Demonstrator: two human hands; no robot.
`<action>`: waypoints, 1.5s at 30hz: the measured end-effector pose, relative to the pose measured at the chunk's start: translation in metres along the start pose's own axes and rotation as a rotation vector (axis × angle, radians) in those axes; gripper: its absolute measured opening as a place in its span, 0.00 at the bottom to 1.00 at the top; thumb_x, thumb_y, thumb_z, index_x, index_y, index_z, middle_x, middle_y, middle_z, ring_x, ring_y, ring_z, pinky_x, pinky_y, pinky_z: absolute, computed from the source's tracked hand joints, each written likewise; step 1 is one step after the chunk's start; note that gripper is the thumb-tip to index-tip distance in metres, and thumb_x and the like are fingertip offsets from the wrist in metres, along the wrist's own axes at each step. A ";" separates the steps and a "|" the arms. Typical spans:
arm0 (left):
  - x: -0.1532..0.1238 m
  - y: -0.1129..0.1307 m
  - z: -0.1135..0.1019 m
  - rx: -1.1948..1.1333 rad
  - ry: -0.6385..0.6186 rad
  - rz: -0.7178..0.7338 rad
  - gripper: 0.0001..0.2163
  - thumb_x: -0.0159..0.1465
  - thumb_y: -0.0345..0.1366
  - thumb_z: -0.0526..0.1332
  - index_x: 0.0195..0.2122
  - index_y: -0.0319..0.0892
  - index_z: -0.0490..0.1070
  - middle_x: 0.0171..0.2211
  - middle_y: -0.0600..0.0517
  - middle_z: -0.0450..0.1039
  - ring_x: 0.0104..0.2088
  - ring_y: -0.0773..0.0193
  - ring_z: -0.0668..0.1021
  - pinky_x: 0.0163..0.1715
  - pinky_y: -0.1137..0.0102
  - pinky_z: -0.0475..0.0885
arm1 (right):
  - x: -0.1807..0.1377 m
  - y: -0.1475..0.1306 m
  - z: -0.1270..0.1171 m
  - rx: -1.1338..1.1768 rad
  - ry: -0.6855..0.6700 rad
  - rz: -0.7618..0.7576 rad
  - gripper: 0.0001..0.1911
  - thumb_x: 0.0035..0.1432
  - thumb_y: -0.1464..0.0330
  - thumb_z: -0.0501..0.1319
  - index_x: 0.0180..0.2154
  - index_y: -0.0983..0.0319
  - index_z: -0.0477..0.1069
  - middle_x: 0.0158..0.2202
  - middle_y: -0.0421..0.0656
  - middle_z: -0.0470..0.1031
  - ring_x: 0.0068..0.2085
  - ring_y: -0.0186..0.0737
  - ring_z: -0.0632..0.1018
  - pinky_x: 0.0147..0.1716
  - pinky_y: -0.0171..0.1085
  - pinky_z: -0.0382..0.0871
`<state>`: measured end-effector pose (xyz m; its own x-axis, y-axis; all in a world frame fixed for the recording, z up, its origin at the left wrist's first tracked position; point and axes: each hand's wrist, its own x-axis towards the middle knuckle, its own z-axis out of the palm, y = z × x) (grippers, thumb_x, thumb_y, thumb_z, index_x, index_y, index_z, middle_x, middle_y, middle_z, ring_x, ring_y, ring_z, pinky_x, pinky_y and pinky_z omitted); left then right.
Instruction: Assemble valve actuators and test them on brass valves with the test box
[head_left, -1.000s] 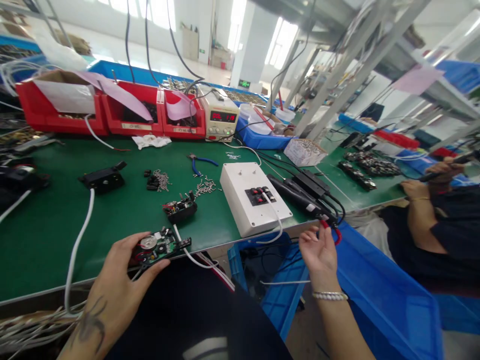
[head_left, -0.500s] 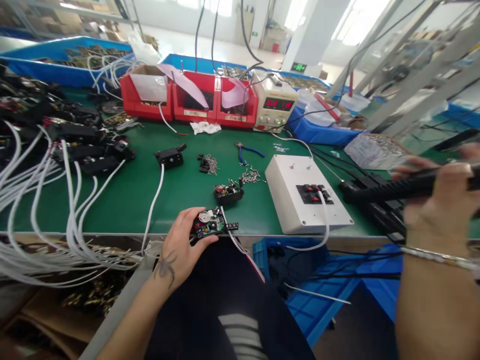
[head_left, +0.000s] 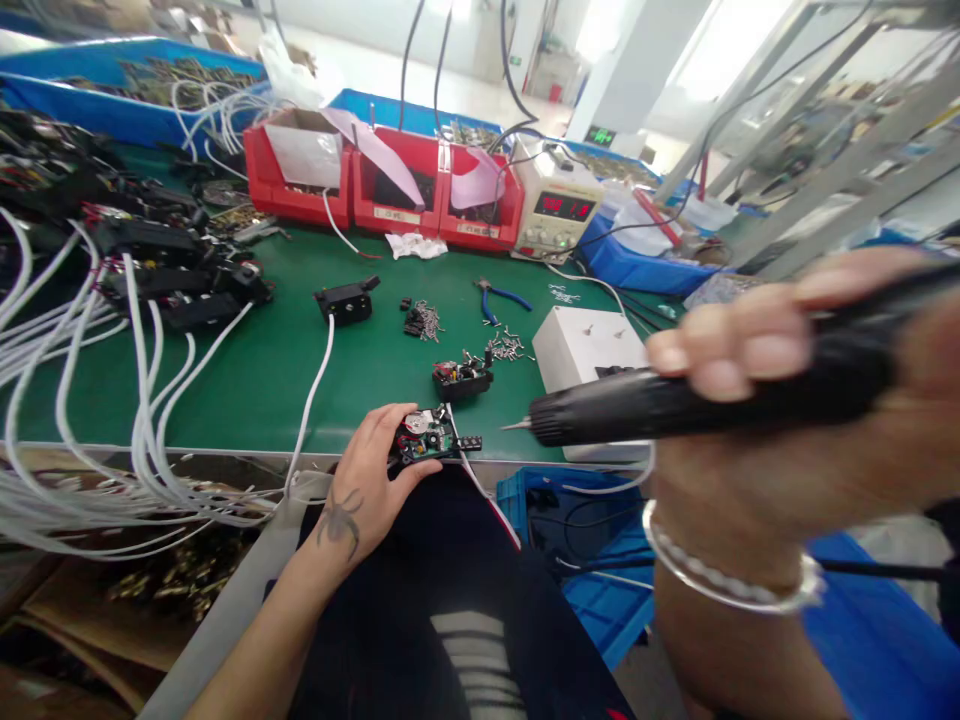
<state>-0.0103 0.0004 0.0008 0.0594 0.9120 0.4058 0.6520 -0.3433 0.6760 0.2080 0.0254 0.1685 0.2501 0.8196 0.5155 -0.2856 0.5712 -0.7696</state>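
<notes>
My left hand (head_left: 375,455) grips a small black electronic module (head_left: 426,436) at the table's front edge, its circuit board and gears uncovered and a white cable attached. My right hand (head_left: 780,400) is wrapped round a black electric screwdriver (head_left: 600,408), held in the air with its thin bit pointing left. The bit is to the right of the module and apart from it. Just behind the module sits a second open black unit (head_left: 461,377). Loose screws (head_left: 507,345) lie beyond that unit, and a closed black unit (head_left: 345,301) with a white cable lies further left.
Blue-handled pliers (head_left: 504,298) lie mid-table, near a pile of screws and small black parts (head_left: 424,320). A white switch box (head_left: 562,350) stands partly behind the screwdriver. Red bins (head_left: 300,200) and a power supply (head_left: 559,215) line the back. Cabled black units (head_left: 172,270) crowd the left.
My right hand has brought the electric screwdriver left and closer, in front of the white box. The left hand still grips the module. The power supply's display reads differently.
</notes>
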 end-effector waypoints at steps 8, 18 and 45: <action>0.000 -0.001 0.002 0.022 0.028 0.067 0.25 0.64 0.39 0.70 0.58 0.39 0.66 0.52 0.42 0.74 0.53 0.51 0.78 0.56 0.58 0.75 | -0.015 0.067 0.033 0.149 -0.204 0.178 0.10 0.62 0.67 0.69 0.33 0.61 0.69 0.23 0.33 0.70 0.23 0.29 0.73 0.29 0.32 0.73; 0.001 0.001 0.000 0.038 0.031 0.091 0.26 0.62 0.38 0.71 0.58 0.40 0.65 0.52 0.43 0.74 0.52 0.53 0.78 0.55 0.61 0.76 | -0.015 0.070 0.040 0.073 -0.216 0.202 0.11 0.60 0.66 0.68 0.32 0.60 0.67 0.21 0.32 0.68 0.22 0.28 0.71 0.28 0.33 0.72; -0.001 0.000 0.002 0.037 0.021 0.063 0.25 0.64 0.41 0.69 0.59 0.40 0.65 0.52 0.42 0.74 0.53 0.52 0.78 0.56 0.59 0.75 | -0.014 0.077 0.039 0.085 -0.332 0.212 0.16 0.61 0.61 0.71 0.31 0.60 0.68 0.23 0.33 0.69 0.23 0.29 0.71 0.27 0.34 0.68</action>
<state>-0.0089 0.0001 -0.0004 0.0850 0.8838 0.4600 0.6748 -0.3908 0.6261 0.1461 0.0598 0.1165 -0.1308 0.8820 0.4528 -0.3773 0.3781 -0.8454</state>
